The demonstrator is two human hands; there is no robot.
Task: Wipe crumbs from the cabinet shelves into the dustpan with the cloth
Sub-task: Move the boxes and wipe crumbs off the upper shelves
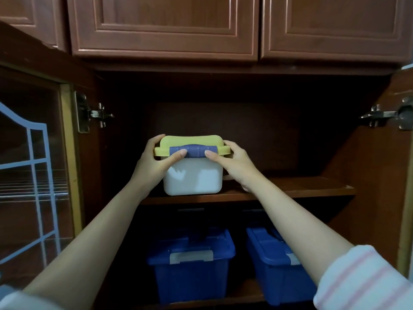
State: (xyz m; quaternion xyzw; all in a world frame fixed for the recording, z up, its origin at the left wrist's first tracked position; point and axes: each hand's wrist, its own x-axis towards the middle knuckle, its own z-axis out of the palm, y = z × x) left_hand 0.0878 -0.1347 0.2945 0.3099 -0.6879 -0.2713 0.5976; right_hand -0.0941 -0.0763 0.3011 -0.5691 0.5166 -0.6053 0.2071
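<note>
A white storage box [194, 177] with a yellow lid and a blue handle stands at the front left of the wooden middle shelf [297, 187] of the open cabinet. My left hand [157, 163] grips the box's left side, thumb on the handle. On the opposite side my right hand [237, 163] holds it, thumb also on the handle. No cloth or dustpan is in view. Crumbs cannot be made out on the dark shelf.
Two blue lidded bins [190, 262] [279, 260] sit side by side on the lower shelf. The left cabinet door [33, 153] with glass and white lattice stands open; the right door [400, 175] is open too. Closed wooden doors [165, 25] are above.
</note>
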